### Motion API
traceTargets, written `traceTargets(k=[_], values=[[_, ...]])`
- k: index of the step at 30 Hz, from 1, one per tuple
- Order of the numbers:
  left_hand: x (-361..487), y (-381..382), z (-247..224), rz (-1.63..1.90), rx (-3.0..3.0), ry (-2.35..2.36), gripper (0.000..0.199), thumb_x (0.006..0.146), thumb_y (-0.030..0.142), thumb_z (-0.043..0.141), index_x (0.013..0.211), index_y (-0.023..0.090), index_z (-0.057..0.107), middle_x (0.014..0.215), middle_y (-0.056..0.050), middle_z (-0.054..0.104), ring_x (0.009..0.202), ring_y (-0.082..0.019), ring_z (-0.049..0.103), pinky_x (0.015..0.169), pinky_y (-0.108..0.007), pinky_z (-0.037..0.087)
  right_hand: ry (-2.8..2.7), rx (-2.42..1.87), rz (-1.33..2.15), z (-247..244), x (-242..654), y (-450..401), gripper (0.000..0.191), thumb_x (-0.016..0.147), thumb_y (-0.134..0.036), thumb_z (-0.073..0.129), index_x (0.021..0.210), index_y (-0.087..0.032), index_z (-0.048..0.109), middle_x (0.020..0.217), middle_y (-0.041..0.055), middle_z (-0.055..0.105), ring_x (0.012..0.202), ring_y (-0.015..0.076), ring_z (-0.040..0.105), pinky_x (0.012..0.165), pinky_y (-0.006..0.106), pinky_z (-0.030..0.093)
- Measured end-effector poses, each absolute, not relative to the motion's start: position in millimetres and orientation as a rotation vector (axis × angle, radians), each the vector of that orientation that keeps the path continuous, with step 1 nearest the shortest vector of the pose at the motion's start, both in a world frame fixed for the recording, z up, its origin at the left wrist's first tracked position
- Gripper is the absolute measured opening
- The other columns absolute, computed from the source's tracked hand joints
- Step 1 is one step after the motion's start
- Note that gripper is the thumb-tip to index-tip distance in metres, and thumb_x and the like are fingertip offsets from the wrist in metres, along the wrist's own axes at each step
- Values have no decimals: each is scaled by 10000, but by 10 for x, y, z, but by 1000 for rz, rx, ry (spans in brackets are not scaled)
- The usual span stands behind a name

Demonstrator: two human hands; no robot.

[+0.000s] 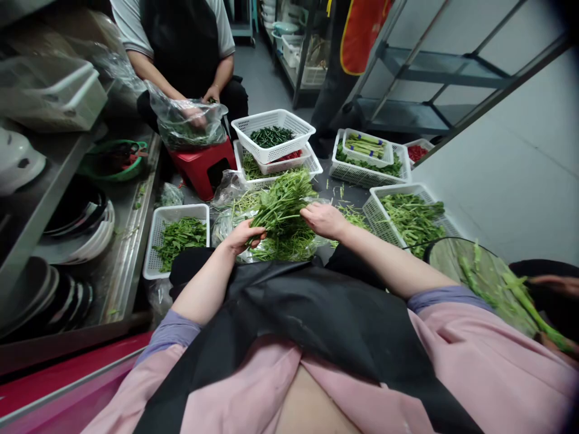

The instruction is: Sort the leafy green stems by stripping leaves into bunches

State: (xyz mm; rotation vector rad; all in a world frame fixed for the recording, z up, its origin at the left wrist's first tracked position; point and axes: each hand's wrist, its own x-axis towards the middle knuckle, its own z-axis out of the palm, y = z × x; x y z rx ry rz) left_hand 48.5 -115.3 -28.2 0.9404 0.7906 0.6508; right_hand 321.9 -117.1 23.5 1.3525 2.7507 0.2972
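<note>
A bunch of leafy green vegetables with thin stems is gripped near its stem ends by my left hand. At the bunch's right side, my right hand has its fingers pinched together on what looks like a thin green stem. Below both hands lies a pile of loose greens, partly on clear plastic. The bunch hides some of that pile, and the fingertips of my right hand are only partly visible.
White baskets of greens stand left and right. Ahead, a basket of green chillies sits stacked on others. A co-worker reaches into a plastic bag on a red stool. Metal shelving with plates borders my left.
</note>
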Motion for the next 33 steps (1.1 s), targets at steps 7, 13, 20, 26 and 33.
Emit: traceTargets(k=[7,13,20,26,33], values=[[499,-1144,-308,658,975,877,349,689,382,755,742,150,499,570,2,596,347,-50,453,341,-181,259,2458,1582,-114,118,3146,-1311,376,985,-362,330,1189,-181,590,955,97,715,816,212,636,604,281,314],[498,-1140,-306,646,1008,898,333,677,367,742,729,160,486,550,9,587,325,-54,436,331,-187,229,2467,1629,-395,-13,3151,-1338,377,978,-370,336,1205,-211,592,1024,98,716,870,205,650,665,269,373],[525,-1176,-290,636,1092,906,334,695,397,712,701,169,468,533,31,556,310,-46,406,328,-189,224,2506,2383,-1012,-217,2953,-1356,178,860,-300,437,810,-204,578,713,35,618,671,158,546,606,249,367],[515,-1171,-310,653,1042,860,354,688,397,722,675,179,444,520,46,523,319,-37,388,336,-184,229,2230,2946,-1745,-237,3074,-1220,242,892,-365,319,800,-219,488,579,-34,425,499,132,417,506,246,380],[495,-1180,-240,628,1007,845,327,667,363,755,732,169,501,517,36,514,339,-42,396,356,-196,265,3160,1602,-21,118,3000,-1149,250,954,-351,450,981,-174,624,914,95,613,827,188,522,692,293,372]])
